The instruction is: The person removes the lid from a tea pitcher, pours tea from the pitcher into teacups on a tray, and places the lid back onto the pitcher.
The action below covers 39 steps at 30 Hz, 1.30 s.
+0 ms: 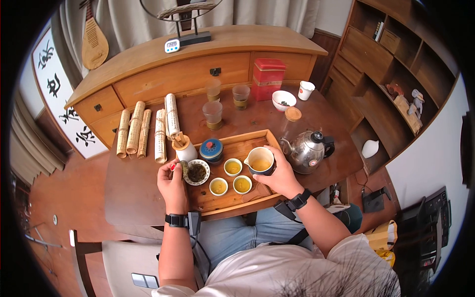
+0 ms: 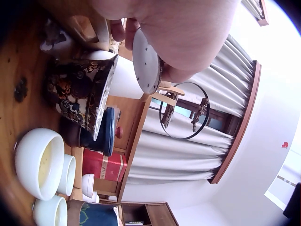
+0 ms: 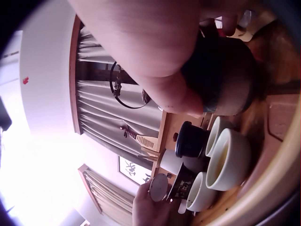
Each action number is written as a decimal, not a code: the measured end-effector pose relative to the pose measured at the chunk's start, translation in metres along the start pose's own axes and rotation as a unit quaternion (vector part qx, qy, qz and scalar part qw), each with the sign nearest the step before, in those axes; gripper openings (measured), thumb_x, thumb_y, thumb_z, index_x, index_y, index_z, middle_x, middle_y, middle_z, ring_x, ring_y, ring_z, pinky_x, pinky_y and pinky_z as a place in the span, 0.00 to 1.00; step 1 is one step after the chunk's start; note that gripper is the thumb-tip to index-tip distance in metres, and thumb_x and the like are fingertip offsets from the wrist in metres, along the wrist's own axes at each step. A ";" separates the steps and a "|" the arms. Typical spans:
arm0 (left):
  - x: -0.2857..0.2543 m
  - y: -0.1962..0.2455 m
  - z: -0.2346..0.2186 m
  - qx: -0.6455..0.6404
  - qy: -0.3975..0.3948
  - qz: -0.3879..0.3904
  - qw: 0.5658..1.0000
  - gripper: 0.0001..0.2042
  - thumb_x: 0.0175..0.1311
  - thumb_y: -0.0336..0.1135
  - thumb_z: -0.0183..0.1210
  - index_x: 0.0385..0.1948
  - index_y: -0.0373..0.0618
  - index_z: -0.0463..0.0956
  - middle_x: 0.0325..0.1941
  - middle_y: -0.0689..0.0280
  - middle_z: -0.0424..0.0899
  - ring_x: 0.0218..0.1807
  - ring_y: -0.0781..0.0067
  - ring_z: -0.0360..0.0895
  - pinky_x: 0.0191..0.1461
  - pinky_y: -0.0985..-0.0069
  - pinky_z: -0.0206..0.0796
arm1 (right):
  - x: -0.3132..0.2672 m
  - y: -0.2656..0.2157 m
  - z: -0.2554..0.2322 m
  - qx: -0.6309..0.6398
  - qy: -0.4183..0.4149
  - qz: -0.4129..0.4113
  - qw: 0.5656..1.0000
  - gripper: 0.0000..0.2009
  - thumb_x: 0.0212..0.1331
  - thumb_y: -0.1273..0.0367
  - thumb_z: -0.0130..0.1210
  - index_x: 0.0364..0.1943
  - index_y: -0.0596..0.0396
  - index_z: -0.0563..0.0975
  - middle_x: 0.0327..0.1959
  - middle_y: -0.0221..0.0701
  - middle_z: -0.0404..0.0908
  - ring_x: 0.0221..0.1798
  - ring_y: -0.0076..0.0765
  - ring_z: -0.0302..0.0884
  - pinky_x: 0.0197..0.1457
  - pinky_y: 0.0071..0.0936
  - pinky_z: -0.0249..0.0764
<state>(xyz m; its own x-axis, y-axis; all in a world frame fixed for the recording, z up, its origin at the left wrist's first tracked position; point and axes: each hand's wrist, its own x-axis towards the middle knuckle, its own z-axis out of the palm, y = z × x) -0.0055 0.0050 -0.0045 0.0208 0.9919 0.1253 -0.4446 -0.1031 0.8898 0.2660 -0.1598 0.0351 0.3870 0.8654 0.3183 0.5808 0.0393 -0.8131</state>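
My left hand (image 1: 171, 178) pinches a patterned gaiwan lid (image 1: 185, 170), its white inside (image 2: 146, 63) dotted with small specks. The lid is tilted beside the gaiwan bowl (image 2: 77, 92), where dark wet tea leaves (image 1: 197, 172) lie. On the right, my right hand (image 1: 282, 174) grips a dark-sided tea pitcher (image 1: 261, 171) with yellow tea inside. Between the hands, three small white cups (image 1: 218, 187) hold yellow tea. A blue lidded jar (image 1: 211, 151) stands behind them. All these sit on or over the wooden tray (image 1: 232, 202).
Right of the tray stands a steel kettle (image 1: 308, 153), near a cork-topped glass jar (image 1: 293, 115). A white holder with wooden tools (image 1: 185, 147) is at the tray's left. Farther back are bamboo scrolls (image 1: 136, 127), glass cups (image 1: 213, 115), a red tin (image 1: 267, 79) and a white bowl (image 1: 283, 99).
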 end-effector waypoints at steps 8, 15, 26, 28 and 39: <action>-0.003 0.006 0.003 0.043 0.012 0.016 0.999 0.07 0.75 0.27 0.59 0.49 0.39 0.75 0.51 0.61 0.83 0.49 0.73 0.82 0.53 0.78 0.77 | 0.005 0.026 0.005 0.089 0.004 0.005 0.996 0.42 0.49 0.69 0.76 0.71 0.55 0.66 0.63 0.40 0.79 0.66 0.41 0.78 0.70 0.34 0.72; -0.023 0.029 0.046 0.094 -0.035 0.081 0.992 0.07 0.72 0.24 0.62 0.48 0.36 0.78 0.56 0.58 0.84 0.57 0.73 0.81 0.64 0.74 0.72 | 0.005 0.032 0.002 0.127 -0.010 0.015 0.992 0.44 0.50 0.69 0.77 0.73 0.57 0.64 0.67 0.39 0.75 0.70 0.37 0.73 0.74 0.32 0.69; -0.034 -0.012 0.140 0.348 -0.235 0.094 0.903 0.13 0.61 0.33 0.73 0.44 0.37 0.85 0.54 0.54 0.89 0.56 0.60 0.84 0.64 0.67 0.73 | 0.005 0.038 0.005 0.122 0.012 -0.020 0.992 0.43 0.50 0.71 0.77 0.71 0.58 0.65 0.66 0.41 0.76 0.69 0.39 0.75 0.73 0.34 0.71; -0.038 -0.016 0.151 0.358 -0.247 0.084 0.897 0.14 0.61 0.34 0.73 0.45 0.38 0.85 0.54 0.54 0.89 0.56 0.59 0.83 0.64 0.66 0.73 | 0.005 0.044 0.007 0.118 0.015 -0.031 0.992 0.43 0.50 0.69 0.78 0.71 0.58 0.65 0.66 0.42 0.76 0.69 0.41 0.76 0.72 0.35 0.72; -0.051 -0.022 0.178 0.411 -0.286 0.145 0.853 0.17 0.62 0.38 0.73 0.47 0.37 0.86 0.56 0.54 0.88 0.60 0.55 0.82 0.68 0.64 0.71 | 0.007 0.043 0.005 0.134 0.017 -0.027 0.990 0.43 0.50 0.64 0.79 0.69 0.57 0.66 0.65 0.42 0.76 0.67 0.42 0.77 0.70 0.37 0.74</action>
<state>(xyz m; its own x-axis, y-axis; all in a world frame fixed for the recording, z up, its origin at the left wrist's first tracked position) 0.1630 -0.0567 0.0477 0.5557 0.7407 0.3776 0.2682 -0.5896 0.7619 0.2903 -0.1490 -0.0004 0.3860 0.8415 0.3778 0.3927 0.2207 -0.8928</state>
